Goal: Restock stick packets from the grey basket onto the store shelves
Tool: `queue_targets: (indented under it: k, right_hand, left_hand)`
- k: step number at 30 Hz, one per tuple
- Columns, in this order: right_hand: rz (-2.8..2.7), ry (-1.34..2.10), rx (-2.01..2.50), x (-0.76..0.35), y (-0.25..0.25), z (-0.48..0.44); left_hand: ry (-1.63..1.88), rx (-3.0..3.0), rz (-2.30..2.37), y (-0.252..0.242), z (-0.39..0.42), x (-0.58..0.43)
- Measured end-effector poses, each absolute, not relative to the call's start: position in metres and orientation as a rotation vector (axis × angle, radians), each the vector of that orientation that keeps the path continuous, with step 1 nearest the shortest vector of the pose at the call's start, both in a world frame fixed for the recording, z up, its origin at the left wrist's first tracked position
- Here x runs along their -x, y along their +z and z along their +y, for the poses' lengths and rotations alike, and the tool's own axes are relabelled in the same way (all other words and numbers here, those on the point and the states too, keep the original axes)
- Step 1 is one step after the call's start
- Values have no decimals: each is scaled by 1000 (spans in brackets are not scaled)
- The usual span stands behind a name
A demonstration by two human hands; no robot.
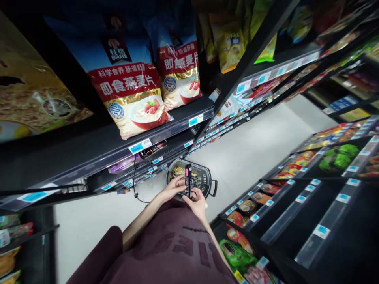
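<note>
Low in front of my body, my left hand [174, 187] and my right hand [197, 200] both grip a slim black box [188, 178] with a pink patch. The left fingers press its left side, and the right fingers close on its lower right end. Its print is too small to read. Beneath the hands sits a dark grey shopping basket [206, 177] on the floor, with several small wrapped goods [177, 172] in it. My hands and the box hide part of the basket.
Quaker oat bags [133, 94] stand on the dark shelf [174, 128] at upper left, whose edge juts out near my hands. A black cable [134, 173] hangs below it. Another shelf unit [275, 209] with packaged food lines the right side of the pale floor [242, 152].
</note>
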State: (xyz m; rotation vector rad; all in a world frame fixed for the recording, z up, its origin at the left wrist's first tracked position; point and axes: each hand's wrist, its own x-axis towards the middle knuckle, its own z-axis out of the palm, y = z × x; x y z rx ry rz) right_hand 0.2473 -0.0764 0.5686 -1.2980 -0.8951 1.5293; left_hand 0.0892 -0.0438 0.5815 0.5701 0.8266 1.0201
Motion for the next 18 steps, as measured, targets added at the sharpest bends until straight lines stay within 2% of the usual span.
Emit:
queue_targets:
  k: [6,13,18]
  right_hand:
    - [-888,1721,1303,-249,568,-78]
    - [-830,1720,1336,-251,568,-73]
    - [-712,1751,1393,-256,561,-74]
  left_hand:
    - [1039,-583,1040,579,-42,-90]
    - [922,-578,1049,579,-40,-93]
    - [1030,-475,1195,568,-37,-95]
